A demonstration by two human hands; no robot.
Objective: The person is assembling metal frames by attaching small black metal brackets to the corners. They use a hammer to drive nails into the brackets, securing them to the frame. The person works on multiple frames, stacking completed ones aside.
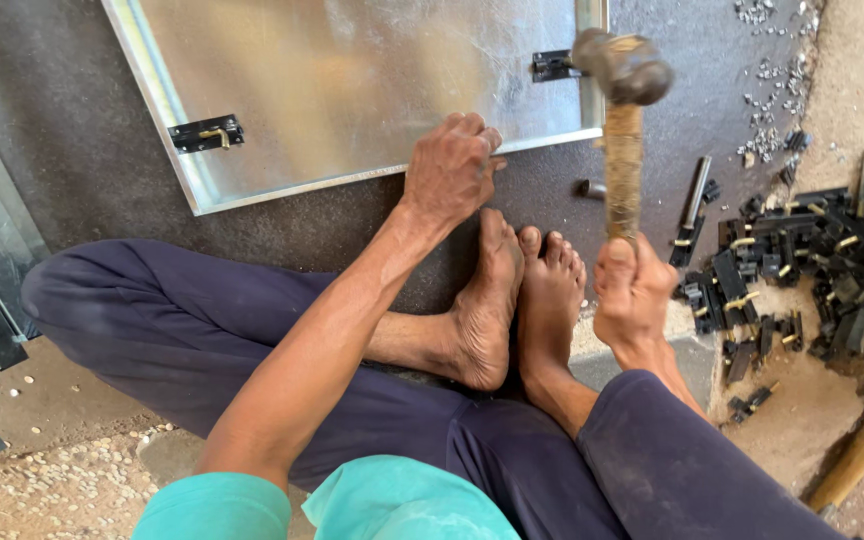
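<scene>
Seated on floor: left hand (449, 168) fingers curled, pressing galvanised sheet-metal panel (352, 90) edge to steady it; right hand (632, 292) fingers wrapped round raised hammer (622, 70), w/ black latch (555, 66) just beyond the fingers.

Silvery metal panel (352, 80), black latches (762, 265), navy trousers (182, 320), teal shirt (402, 505), tan hammer handle (624, 170)
</scene>
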